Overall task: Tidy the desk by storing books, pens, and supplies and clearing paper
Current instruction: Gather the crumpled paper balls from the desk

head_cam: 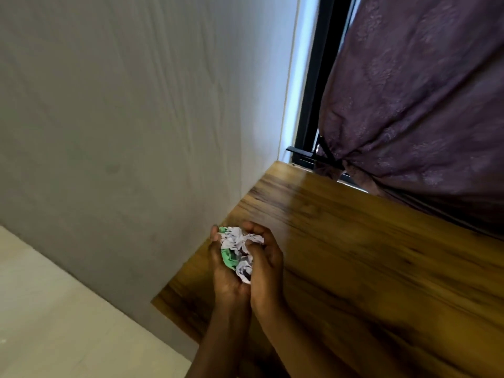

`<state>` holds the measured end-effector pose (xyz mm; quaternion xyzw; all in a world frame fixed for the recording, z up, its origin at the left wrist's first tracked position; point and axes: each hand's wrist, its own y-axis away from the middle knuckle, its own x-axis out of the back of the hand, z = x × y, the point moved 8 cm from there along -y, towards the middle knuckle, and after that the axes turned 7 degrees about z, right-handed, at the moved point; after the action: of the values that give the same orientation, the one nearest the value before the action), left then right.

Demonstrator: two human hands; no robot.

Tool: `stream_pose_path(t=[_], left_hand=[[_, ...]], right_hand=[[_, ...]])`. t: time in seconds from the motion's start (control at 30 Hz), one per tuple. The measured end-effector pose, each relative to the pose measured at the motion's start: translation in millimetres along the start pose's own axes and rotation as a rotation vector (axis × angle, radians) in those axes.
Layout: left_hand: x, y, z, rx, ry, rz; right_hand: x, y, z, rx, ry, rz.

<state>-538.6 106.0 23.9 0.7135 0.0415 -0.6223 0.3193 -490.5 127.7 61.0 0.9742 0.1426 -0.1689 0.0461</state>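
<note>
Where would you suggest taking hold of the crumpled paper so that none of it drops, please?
Around its bulk, from both sides and underneath. The crumpled paper is a loose, lumpy wad of white and green pieces with no firm edge to pinch, so the left hand cupped below and the right hand curled over its right side suit it.

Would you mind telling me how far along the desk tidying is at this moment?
Seemingly done: no books, pens or supplies show on the visible stretch of the wooden desk, though much of it is out of frame. In hand: the left hand and right hand together cup crumpled paper, white and green, over the desk's corner. Left: discarding that paper; no bin is in view.
</note>
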Motion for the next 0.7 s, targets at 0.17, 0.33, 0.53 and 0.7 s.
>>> stream_pose_path(t=[0.17,0.33,0.53,0.7], left_hand=[[-11,10,-32,-0.207,-0.513,0.001],[-30,18,-88,-0.156,-0.509,-0.163],[-5,56,-197,0.160,-0.733,-0.282],[33,133,-285,0.355,-0.797,-0.356]], right_hand=[[34,-9,-26,-0.019,-0.138,0.071],[94,-3,-65,0.096,-0.229,0.318],[197,48,-115,0.211,-0.299,0.608],[286,137,-148,0.300,-0.429,0.829]])
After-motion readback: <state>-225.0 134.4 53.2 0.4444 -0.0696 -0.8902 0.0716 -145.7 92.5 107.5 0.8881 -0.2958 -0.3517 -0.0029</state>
